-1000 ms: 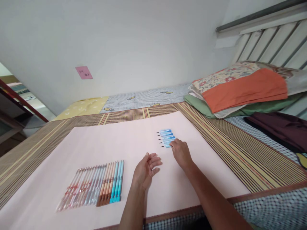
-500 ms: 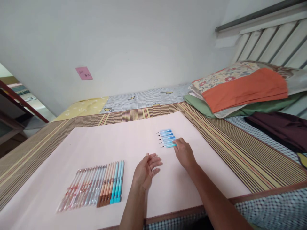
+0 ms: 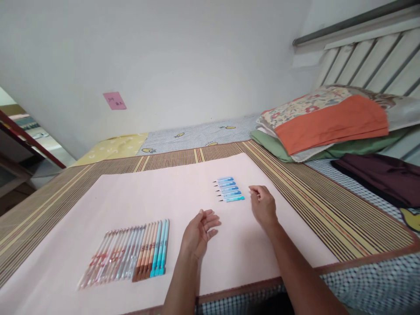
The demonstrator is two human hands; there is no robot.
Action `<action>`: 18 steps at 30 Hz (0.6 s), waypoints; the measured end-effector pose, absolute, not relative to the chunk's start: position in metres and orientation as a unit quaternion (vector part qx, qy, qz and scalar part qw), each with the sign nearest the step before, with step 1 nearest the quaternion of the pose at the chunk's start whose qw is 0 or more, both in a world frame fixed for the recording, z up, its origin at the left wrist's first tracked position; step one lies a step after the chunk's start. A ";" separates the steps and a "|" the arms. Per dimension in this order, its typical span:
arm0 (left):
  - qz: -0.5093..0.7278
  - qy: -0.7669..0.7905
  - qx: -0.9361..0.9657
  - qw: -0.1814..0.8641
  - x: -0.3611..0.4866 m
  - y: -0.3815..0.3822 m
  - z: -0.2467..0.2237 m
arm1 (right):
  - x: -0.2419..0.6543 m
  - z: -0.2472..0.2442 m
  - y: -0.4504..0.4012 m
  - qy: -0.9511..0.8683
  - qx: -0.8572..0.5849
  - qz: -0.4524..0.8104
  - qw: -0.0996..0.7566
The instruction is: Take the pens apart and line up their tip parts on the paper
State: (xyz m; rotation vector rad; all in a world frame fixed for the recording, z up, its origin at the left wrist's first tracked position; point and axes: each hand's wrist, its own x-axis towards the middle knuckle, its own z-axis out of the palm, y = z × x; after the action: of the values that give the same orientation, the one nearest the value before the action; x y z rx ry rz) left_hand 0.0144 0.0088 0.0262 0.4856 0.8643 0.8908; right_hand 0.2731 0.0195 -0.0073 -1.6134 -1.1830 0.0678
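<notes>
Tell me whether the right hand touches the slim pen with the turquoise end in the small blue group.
Apart. The head view shows bare pale pink sheet between the right hand and the pen's turquoise end.

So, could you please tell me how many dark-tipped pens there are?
5: dark-tipped pens just left of the right hand, lying side by side from far to near; none seems hidden.

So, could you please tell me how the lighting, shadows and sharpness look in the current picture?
Head view: soft light, with a shadow on the pale paper beside the left hand's wrist; head view: clear pens show pale glints and indistinct detail; head view: writing on the pink note unreadable; head view: checked cloth at lower right looks smeared.
</notes>
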 end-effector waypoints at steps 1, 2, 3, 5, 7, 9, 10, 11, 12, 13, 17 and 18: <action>0.417 0.397 0.228 0.785 0.013 0.007 0.028 | 0.271 -0.004 0.018 -0.490 -0.677 0.044 0.547; 0.421 0.391 0.233 0.784 0.012 0.004 0.030 | 0.267 0.001 0.014 -0.481 -0.676 0.066 0.554; 0.426 0.384 0.239 0.783 0.010 0.001 0.032 | 0.262 0.005 0.009 -0.473 -0.674 0.093 0.560; 0.436 0.374 0.256 0.778 0.003 -0.005 0.039 | 0.249 0.014 -0.008 -0.471 -0.662 0.161 0.561; 0.449 0.380 0.269 0.762 -0.005 -0.011 0.047 | 0.232 0.021 -0.034 -0.500 -0.633 0.238 0.541; 0.467 0.405 0.275 0.737 -0.014 -0.017 0.055 | 0.214 0.022 -0.063 -0.551 -0.588 0.322 0.496; 0.476 0.418 0.282 0.721 -0.019 -0.020 0.058 | 0.206 0.021 -0.077 -0.568 -0.568 0.361 0.474; 0.486 0.431 0.295 0.701 -0.024 -0.023 0.061 | 0.198 0.020 -0.090 -0.573 -0.556 0.391 0.458; 0.496 0.443 0.318 0.676 -0.031 -0.029 0.062 | 0.191 0.017 -0.103 -0.572 -0.549 0.409 0.452; 0.504 0.457 0.349 0.644 -0.039 -0.036 0.063 | 0.184 0.014 -0.114 -0.568 -0.547 0.414 0.454; 0.525 0.512 0.499 0.463 -0.080 -0.088 0.041 | 0.162 -0.004 -0.149 -0.569 -0.533 0.480 0.403; 0.512 0.519 0.537 0.425 -0.091 -0.106 0.029 | 0.158 -0.011 -0.156 -0.571 -0.516 0.532 0.354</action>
State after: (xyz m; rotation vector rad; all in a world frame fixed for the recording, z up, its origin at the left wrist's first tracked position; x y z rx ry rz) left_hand -0.0914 -0.1063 0.0290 1.3426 1.2966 1.2808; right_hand 0.1583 -0.1556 -0.0108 -1.3330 -1.4757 1.3753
